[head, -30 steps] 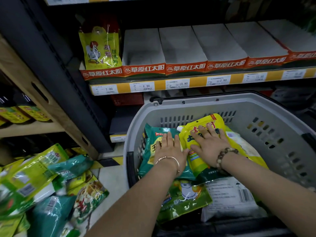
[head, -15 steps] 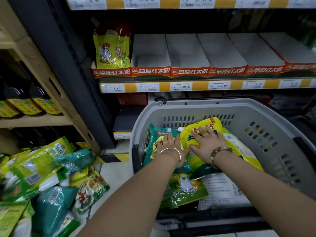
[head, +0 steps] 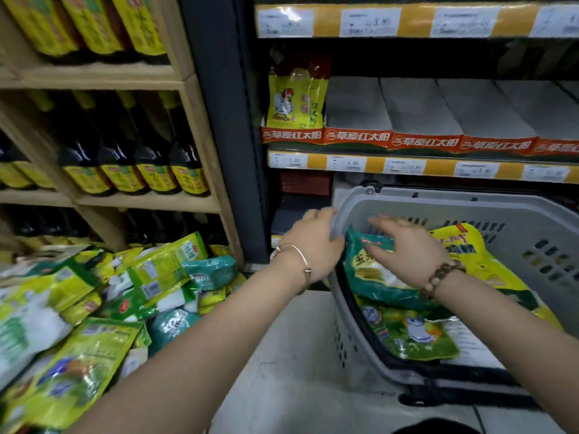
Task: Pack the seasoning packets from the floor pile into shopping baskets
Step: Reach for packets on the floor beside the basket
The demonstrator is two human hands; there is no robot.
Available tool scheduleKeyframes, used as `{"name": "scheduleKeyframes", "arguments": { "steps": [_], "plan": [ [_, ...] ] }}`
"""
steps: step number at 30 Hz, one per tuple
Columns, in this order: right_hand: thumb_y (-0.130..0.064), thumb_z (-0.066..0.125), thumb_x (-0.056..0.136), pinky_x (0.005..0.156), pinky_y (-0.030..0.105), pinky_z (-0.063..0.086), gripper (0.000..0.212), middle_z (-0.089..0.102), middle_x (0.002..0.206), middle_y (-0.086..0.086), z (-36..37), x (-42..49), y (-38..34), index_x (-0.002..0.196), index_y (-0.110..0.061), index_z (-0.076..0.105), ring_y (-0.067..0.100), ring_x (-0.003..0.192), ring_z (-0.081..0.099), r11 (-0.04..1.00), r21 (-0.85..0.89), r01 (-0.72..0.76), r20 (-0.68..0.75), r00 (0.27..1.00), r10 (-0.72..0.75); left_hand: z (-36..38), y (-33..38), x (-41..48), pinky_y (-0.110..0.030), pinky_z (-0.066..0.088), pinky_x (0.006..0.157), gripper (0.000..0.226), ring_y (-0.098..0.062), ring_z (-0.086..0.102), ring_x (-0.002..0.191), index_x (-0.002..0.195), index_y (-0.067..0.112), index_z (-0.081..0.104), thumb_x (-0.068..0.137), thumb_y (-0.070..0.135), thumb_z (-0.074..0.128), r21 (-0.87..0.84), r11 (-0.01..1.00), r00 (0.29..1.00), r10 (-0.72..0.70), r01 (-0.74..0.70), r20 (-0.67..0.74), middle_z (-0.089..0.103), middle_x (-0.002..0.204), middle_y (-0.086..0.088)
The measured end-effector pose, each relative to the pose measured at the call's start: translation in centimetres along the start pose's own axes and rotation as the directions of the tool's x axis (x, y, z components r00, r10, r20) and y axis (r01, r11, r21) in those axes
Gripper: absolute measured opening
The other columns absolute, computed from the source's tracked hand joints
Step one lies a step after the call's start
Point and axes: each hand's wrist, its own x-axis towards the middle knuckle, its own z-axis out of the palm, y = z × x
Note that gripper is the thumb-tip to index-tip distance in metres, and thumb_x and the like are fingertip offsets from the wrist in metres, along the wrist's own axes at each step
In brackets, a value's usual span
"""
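A grey shopping basket [head: 532,214] stands on the floor at the right, holding several seasoning packets. A teal packet [head: 372,277] lies at its left side, a yellow packet [head: 463,249] behind it and a green one [head: 410,336] nearer me. My right hand [head: 407,245] hovers over the teal packet with fingers spread and holds nothing. My left hand [head: 310,242] is outside the basket, beside its left rim, fingers relaxed and empty. The floor pile of yellow, green and teal packets [head: 103,299] lies at the lower left.
Wooden shelves with dark bottles [head: 134,158] rise behind the pile. A dark upright post [head: 219,120] separates them from metal shelves holding a yellow chicken packet [head: 296,101] and orange display trays [head: 423,140]. Bare floor [head: 297,355] lies between pile and basket.
Both hands have lifted off the packets in the basket. My left hand has moved left, out over the basket's rim, and my view has swung left toward the pile.
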Motion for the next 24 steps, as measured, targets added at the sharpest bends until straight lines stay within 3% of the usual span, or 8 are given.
{"name": "scheduleKeyframes", "arguments": {
  "steps": [4, 12, 19, 24],
  "plan": [
    [-0.037, 0.055, 0.09, 0.101, 0.028, 0.036, 0.054, 0.041, 0.146, 0.001, 1.8, 0.3, -7.6, 0.141, -0.027, 0.039, 0.018, 0.13, 0.042, 0.994, 0.004, 0.11, 0.051, 0.993, -0.11, -4.0, -5.9, -4.0, -0.026, 0.032, 0.103, 0.052, -0.024, 0.04, 0.129, 0.143, 0.019, 0.034, 0.093, 0.026, 0.05, 0.0, 0.998, 0.994, -0.056, 0.056, -0.096, 0.038, 0.143, -0.007],
    [-0.036, 0.05, 0.092, 0.091, 0.032, 0.045, 0.045, 0.048, 0.137, 0.0, 9.7, 1.3, -20.0, 0.136, -0.028, 0.045, 0.02, 0.123, 0.047, 0.972, -0.01, 0.234, 0.131, 0.964, -0.231, -6.9, -19.4, -11.6, -0.024, 0.03, 0.099, 0.048, -0.023, 0.04, 0.129, 0.141, 0.019, 0.036, 0.095, 0.022, 0.048, -0.027, 0.971, 0.96, -0.237, 0.236, -0.147, 0.037, 0.145, -0.006],
    [-0.037, 0.049, 0.09, 0.093, 0.031, 0.044, 0.044, 0.05, 0.134, 0.001, 16.9, 2.3, -25.9, 0.132, -0.026, 0.048, 0.021, 0.121, 0.049, 0.941, -0.068, 0.332, 0.331, 0.897, -0.292, -5.4, -28.6, -16.2, -0.034, 0.039, 0.102, 0.049, -0.025, 0.043, 0.129, 0.141, 0.02, 0.037, 0.094, 0.025, 0.049, -0.057, 0.902, 0.891, -0.433, 0.429, -0.139, 0.037, 0.146, -0.006],
    [-0.038, 0.045, 0.093, 0.08, 0.029, 0.044, 0.041, 0.05, 0.133, 0.004, 21.1, 3.8, -27.7, 0.132, -0.025, 0.047, 0.022, 0.117, 0.051, 0.885, -0.143, 0.444, 0.44, 0.829, -0.345, -3.0, -33.1, -18.1, -0.032, 0.04, 0.097, 0.046, -0.024, 0.046, 0.125, 0.137, 0.02, 0.042, 0.093, 0.026, 0.052, -0.099, 0.841, 0.821, -0.541, 0.532, -0.18, 0.043, 0.141, -0.005]
  ]
}}
